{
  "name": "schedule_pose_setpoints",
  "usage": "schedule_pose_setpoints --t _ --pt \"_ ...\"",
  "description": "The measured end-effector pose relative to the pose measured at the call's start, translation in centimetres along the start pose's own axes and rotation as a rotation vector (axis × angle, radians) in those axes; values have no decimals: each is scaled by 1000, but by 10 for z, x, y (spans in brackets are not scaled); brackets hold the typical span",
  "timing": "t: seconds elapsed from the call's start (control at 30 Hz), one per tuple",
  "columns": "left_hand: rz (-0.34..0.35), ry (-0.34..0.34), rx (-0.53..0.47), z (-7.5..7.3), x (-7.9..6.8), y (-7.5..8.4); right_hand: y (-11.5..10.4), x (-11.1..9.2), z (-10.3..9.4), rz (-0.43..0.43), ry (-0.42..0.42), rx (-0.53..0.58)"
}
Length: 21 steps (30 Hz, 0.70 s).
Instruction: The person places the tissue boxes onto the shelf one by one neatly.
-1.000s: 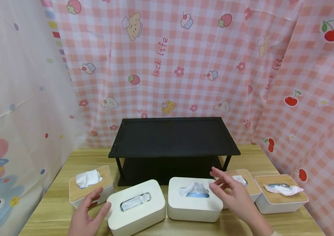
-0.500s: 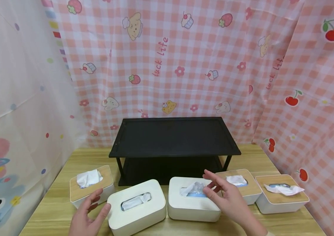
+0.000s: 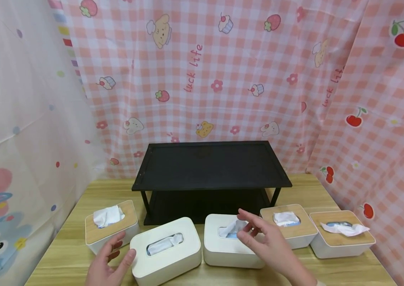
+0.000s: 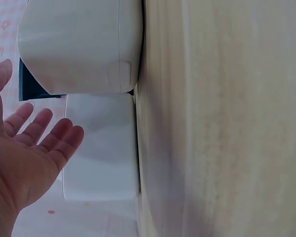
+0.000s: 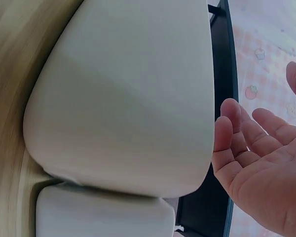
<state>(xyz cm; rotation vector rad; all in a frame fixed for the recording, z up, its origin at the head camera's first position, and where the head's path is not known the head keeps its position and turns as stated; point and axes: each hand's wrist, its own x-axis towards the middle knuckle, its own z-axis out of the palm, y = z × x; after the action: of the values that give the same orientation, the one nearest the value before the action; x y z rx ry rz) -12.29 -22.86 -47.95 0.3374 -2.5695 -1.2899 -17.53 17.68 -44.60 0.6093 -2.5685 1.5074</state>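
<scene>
My left hand (image 3: 110,260), fingers spread and loosely bent, is beside the left end of an all-white tissue box (image 3: 196,234), holding nothing. Just behind that hand is a wood-topped tissue box (image 3: 127,210). In the left wrist view the palm and fingers (image 4: 49,140) face these boxes' white sides. A second all-white tissue box (image 3: 214,248) has tissue (image 3: 228,229) showing in its slot. Over this box's right end hovers my right hand (image 3: 270,248), empty, thumb and fingers apart; it covers part of the lid. The right wrist view shows its loosely bent fingers (image 5: 224,131) along the box's top edge.
Behind the boxes stands a black two-tier rack (image 3: 210,165) on the wooden table (image 3: 66,238). Two more wood-topped tissue boxes, one nearer (image 3: 268,213) and one farther right (image 3: 360,240), sit at the right. Patterned cloth (image 3: 216,107) hangs behind and along both sides.
My right hand has moved left, from the right edge of the second white box to over its right end. The left hand has hardly moved. The boxes stay in place.
</scene>
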Motion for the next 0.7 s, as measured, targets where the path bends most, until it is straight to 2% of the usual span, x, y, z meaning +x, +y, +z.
schedule_pose_setpoints --t 0.13,0.33,0.53,0.7 --pt "-57 -43 -23 0 0 2 -3 0 5 -8 -15 10" --pt "-115 -55 -32 2 -2 1 -7 1 11 22 -36 10" --pt "-142 -55 -32 2 -3 -2 -10 1 19 -91 -48 -35" --pt "-127 -50 -47 3 -5 -4 -13 2 26 -134 -59 -53"
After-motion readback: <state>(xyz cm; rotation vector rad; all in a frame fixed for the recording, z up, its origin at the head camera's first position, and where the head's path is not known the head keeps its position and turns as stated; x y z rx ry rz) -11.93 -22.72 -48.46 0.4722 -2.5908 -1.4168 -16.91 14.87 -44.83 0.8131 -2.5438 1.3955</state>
